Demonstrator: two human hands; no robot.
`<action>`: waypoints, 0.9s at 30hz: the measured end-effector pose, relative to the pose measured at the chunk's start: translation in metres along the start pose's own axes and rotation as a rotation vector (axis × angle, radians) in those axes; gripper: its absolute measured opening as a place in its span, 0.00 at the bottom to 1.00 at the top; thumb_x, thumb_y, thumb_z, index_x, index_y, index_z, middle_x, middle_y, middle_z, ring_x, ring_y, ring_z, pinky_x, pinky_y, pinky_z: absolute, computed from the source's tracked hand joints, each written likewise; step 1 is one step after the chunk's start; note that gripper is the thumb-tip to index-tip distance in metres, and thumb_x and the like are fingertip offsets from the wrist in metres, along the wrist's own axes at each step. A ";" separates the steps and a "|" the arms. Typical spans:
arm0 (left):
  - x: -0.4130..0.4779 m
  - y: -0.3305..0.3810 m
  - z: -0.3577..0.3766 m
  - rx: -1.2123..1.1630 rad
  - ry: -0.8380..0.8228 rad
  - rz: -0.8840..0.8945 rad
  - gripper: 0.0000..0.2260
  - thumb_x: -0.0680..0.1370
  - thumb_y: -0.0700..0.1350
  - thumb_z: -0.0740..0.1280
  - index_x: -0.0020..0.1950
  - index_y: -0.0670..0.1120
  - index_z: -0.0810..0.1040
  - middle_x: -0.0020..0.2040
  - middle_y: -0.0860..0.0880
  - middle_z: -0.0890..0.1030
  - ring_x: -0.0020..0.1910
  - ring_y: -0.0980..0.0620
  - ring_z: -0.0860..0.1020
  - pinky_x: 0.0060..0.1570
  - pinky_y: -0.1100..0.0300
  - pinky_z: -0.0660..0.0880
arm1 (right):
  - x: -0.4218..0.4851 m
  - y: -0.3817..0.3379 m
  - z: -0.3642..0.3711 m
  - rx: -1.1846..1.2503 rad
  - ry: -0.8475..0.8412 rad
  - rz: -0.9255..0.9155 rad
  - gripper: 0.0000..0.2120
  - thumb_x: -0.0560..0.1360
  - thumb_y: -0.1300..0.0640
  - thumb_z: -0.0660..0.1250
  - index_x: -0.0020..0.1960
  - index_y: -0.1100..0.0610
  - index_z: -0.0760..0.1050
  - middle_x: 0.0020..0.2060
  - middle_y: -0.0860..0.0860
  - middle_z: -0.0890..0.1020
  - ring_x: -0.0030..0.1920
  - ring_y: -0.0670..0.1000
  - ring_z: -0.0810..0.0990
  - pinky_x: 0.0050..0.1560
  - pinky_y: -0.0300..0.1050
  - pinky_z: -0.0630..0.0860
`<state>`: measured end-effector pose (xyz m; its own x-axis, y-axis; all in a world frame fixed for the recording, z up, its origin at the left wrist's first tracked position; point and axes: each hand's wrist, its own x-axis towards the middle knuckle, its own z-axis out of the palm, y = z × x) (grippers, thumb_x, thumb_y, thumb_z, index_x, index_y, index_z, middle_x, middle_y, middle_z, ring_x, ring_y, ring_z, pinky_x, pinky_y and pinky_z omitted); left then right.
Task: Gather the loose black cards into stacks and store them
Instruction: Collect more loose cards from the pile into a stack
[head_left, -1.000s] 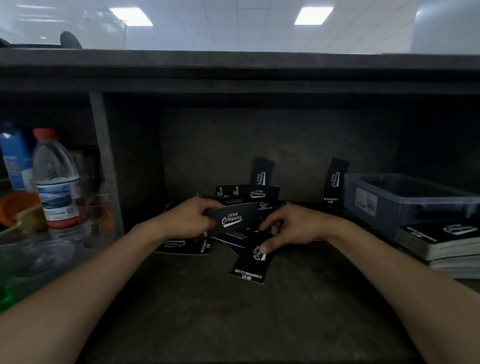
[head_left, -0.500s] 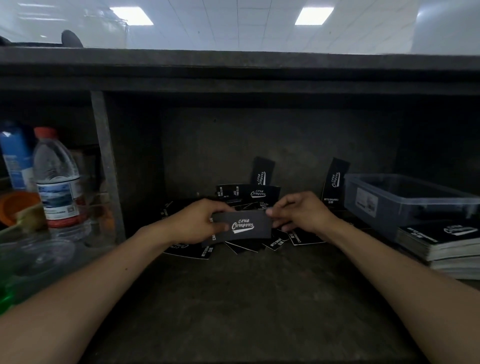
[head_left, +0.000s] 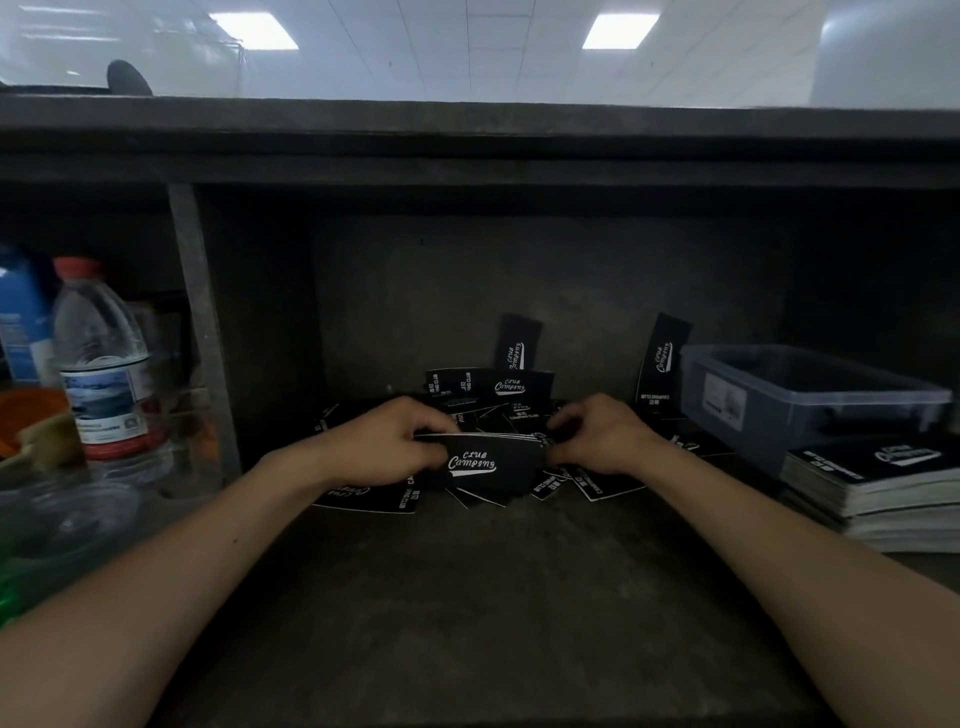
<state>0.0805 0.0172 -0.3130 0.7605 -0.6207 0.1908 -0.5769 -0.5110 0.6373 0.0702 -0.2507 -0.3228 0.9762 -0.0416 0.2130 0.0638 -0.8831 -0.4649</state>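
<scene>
Left hand (head_left: 387, 444) and right hand (head_left: 597, 436) gripping opposite short ends of card stack (head_left: 493, 460), long axis lying left-right, printed face tilting toward camera, loose cards (head_left: 608, 480) lying beneath.

A dark shelf unit (head_left: 519, 169) with a thick top board (head_left: 467, 122), an upright divider (head_left: 200, 332) at the left, a rough back wall (head_left: 519, 270) and a worn shelf floor (head_left: 467, 597) stands under a white tiled ceiling (head_left: 441, 47) with two bright light panels (head_left: 253, 31).
</scene>
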 end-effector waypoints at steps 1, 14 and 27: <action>0.000 0.001 0.000 -0.004 -0.008 0.004 0.12 0.71 0.44 0.65 0.49 0.48 0.85 0.47 0.42 0.85 0.43 0.51 0.81 0.49 0.53 0.77 | 0.001 0.003 -0.002 0.003 -0.014 -0.021 0.23 0.65 0.46 0.80 0.58 0.51 0.82 0.46 0.44 0.79 0.50 0.45 0.77 0.54 0.37 0.72; -0.003 0.009 0.010 0.148 -0.036 0.073 0.09 0.76 0.42 0.64 0.45 0.54 0.82 0.39 0.57 0.83 0.42 0.59 0.81 0.47 0.57 0.78 | -0.020 0.012 -0.066 -0.303 -0.487 0.064 0.30 0.64 0.52 0.81 0.64 0.41 0.77 0.61 0.42 0.78 0.64 0.46 0.74 0.68 0.46 0.69; -0.015 0.020 0.024 0.253 -0.062 0.275 0.11 0.76 0.43 0.66 0.56 0.50 0.83 0.51 0.55 0.81 0.52 0.59 0.80 0.50 0.64 0.77 | -0.002 0.011 -0.040 0.128 -0.004 -0.291 0.07 0.69 0.55 0.78 0.47 0.52 0.86 0.41 0.46 0.86 0.43 0.43 0.83 0.52 0.42 0.78</action>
<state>0.0508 0.0019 -0.3208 0.5517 -0.7863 0.2783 -0.8184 -0.4461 0.3622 0.0608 -0.2793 -0.2944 0.9137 0.2063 0.3501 0.3663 -0.7914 -0.4894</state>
